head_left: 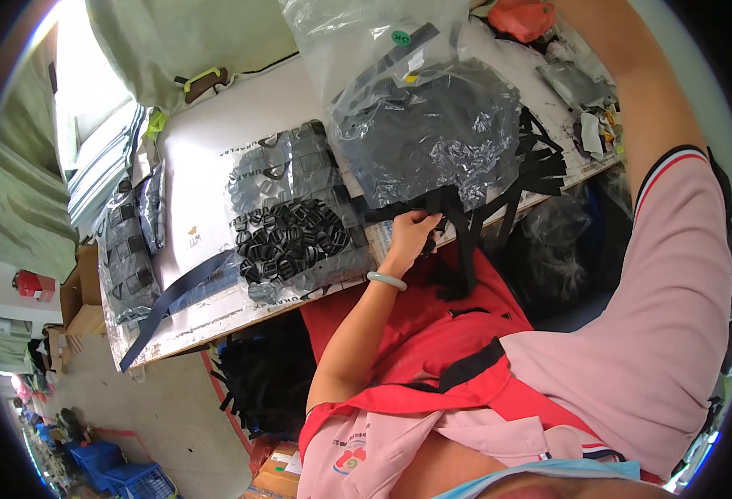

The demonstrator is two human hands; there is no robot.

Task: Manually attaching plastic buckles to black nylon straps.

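Black webbing straps hang at the table edge, centre of the frame. I observe the left hand pinching them between thumb and fingers. The right arm extends to the upper right; the right hand is out of view, so I cannot tell its state. Above centre: clear plastic bag, dark contents. Left of centre: black buckles, piled on the white table.
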